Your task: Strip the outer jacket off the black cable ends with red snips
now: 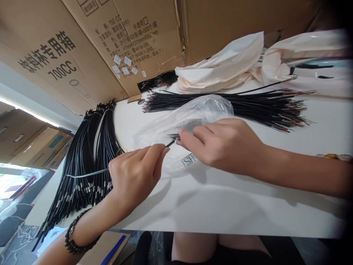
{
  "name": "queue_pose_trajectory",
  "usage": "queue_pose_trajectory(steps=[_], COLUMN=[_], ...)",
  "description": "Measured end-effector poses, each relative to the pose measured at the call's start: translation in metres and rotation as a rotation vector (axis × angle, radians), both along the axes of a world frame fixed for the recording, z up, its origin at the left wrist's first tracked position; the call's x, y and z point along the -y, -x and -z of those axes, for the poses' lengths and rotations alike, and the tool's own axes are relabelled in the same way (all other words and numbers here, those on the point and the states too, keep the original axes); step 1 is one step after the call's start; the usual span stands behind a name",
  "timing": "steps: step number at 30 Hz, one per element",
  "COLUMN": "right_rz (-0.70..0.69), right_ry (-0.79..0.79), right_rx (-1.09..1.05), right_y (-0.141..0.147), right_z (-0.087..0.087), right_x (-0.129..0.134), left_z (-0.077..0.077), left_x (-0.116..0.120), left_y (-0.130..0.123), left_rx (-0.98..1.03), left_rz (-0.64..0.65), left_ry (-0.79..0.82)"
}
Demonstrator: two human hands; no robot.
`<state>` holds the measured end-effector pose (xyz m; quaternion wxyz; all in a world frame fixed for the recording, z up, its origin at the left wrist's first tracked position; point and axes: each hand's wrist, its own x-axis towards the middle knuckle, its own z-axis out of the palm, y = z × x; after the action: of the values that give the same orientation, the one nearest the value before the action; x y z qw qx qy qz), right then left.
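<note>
My left hand [138, 167] is closed around a thin black cable [170, 143], whose end pokes out past the thumb and forefinger. A grey strand [86, 174] sticks out behind that hand, over the cable bundles; whether it belongs to the same cable I cannot tell. Thumb and fingers pinched together, my right hand [220, 141] meets the cable's end. A slim dark piece [173, 135] juts left from its fingertips, blurred and too small to name. Beneath both hands lies a clear plastic bag [162, 127] with green lettering and small dark contents.
Tied bundles of black cables [93, 154] hang over the left side of the white table [220, 209]. Behind the bag lies a loose pile of black cables [248, 106] with stripped coloured ends. Pale plastic wrapping [220, 68] and a cardboard box [132, 40] stand along the back.
</note>
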<state>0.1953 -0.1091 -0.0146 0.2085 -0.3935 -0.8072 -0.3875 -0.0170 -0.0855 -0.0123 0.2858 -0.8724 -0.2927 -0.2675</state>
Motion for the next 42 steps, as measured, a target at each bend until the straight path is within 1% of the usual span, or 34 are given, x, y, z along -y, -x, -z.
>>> queue_pose_trajectory(steps=[2,4,6,7,8,10,12,14,16,19,21,23,25,27,28,30,32,34,36,39,42], right_rz=[0.05,0.115,0.151,0.144,0.117,0.021,-0.072,-0.132,-0.163,-0.202,-0.239,-0.288,-0.305,-0.264,-0.229,-0.167,-0.156,-0.189,-0.242,-0.34,-0.465], right_ry=[0.093,0.202,0.368,0.469,0.564,0.72,0.856,0.963,1.014,1.036,1.081,1.186,1.342,1.487,1.53,1.554,1.534,1.52,1.555,1.712,1.883], right_rx=[-0.072,-0.211,-0.395,-0.495,-0.588,-0.724,-0.759,-0.723,-0.679,-0.633,-0.623,-0.673,-0.771,-0.864,-0.898,-0.948,-1.0,-1.067,-1.156,-1.323,-1.448], right_y=[-0.006,-0.012,-0.015,-0.015,-0.015,-0.013,-0.01,-0.007,-0.005,-0.005,-0.006,-0.006,-0.006,-0.004,-0.004,-0.002,0.001,0.003,0.005,0.007,0.009], right_z=[-0.002,-0.004,-0.007,-0.009,-0.01,-0.012,-0.012,-0.012,-0.013,-0.018,-0.021,-0.024,-0.026,-0.027,-0.028,-0.029,-0.029,-0.029,-0.03,-0.03,-0.03], right_x=[-0.001,-0.005,-0.012,-0.017,-0.022,-0.032,-0.04,-0.045,-0.047,-0.046,-0.046,-0.046,-0.046,-0.045,-0.044,-0.04,-0.034,-0.028,-0.022,-0.016,-0.012], left_z=[0.003,0.005,0.007,0.007,0.008,0.007,0.005,0.003,0.0,-0.003,-0.004,-0.005,-0.005,-0.005,-0.005,-0.005,-0.006,-0.006,-0.006,-0.004,-0.002], left_x=[-0.008,-0.016,-0.024,-0.026,-0.028,-0.03,-0.031,-0.031,-0.031,-0.031,-0.031,-0.03,-0.027,-0.024,-0.021,-0.016,-0.01,-0.002,0.005,0.013,0.016], left_y=[0.001,0.004,0.005,0.005,0.005,0.004,0.004,0.003,0.004,0.005,0.008,0.011,0.013,0.015,0.016,0.016,0.016,0.016,0.016,0.014,0.012], left_rx=[-0.02,-0.036,-0.043,-0.043,-0.041,-0.026,-0.007,0.006,0.003,-0.011,-0.012,0.012,0.046,0.065,0.068,0.086,0.129,0.181,0.255,0.405,0.514], left_rz=[-0.018,-0.013,0.007,0.021,0.036,0.067,0.096,0.116,0.124,0.135,0.162,0.201,0.23,0.235,0.228,0.204,0.178,0.156,0.146,0.141,0.145], left_ry=[-0.033,-0.053,-0.043,-0.029,-0.01,0.025,0.056,0.07,0.072,0.078,0.097,0.127,0.154,0.159,0.152,0.135,0.12,0.126,0.156,0.195,0.171])
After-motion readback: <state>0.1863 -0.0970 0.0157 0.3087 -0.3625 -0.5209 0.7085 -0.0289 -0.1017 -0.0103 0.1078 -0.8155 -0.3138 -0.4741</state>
